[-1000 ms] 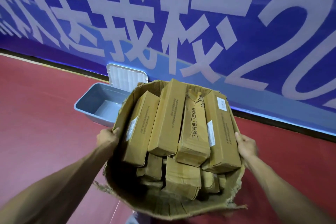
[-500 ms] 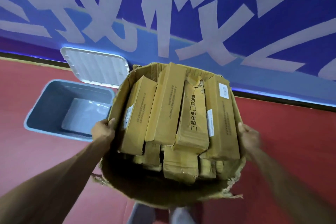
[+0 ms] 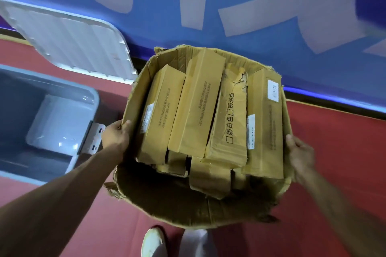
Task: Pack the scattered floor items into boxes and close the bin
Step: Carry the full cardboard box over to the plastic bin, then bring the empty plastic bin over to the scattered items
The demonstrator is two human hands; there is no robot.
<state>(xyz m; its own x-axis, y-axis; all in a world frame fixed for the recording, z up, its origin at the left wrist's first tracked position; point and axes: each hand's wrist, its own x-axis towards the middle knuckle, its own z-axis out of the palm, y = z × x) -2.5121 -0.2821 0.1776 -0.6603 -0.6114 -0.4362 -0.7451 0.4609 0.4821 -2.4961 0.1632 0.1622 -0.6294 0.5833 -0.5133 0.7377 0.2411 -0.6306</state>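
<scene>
While both hands clasp its opposite walls, the large cardboard box (image 3: 188,204) hangs above the red floor (image 3: 338,142), its torn, ragged rim bowed outward into a rough oval. Packed inside are long narrow cartons (image 3: 196,102), four lying side by side on top with their far ends propped against the box's far wall, and more stubby ends showing beneath them near the front. One of the top cartons (the third from the left) is creased and torn at its far end and carries printed characters with small square check boxes; the carton on the far right bears two white labels.

The left hand (image 3: 116,134) is closed over the box's left edge, thumb hooked inside the rim and fingers outside. The right hand (image 3: 300,153) presses flat against the right wall with its fingers curled around the edge, gripping it as well.

Just beside the box on the left sits the grey plastic bin (image 3: 87,94), open and showing a bare bottom, with a latch on the wall nearest the left hand. Its white ribbed lid (image 3: 79,41) stands tilted back behind it, leaning toward the blue wall banner (image 3: 271,6) with large pale lettering. Below the box, a light shoe (image 3: 152,242) shows on the floor.
</scene>
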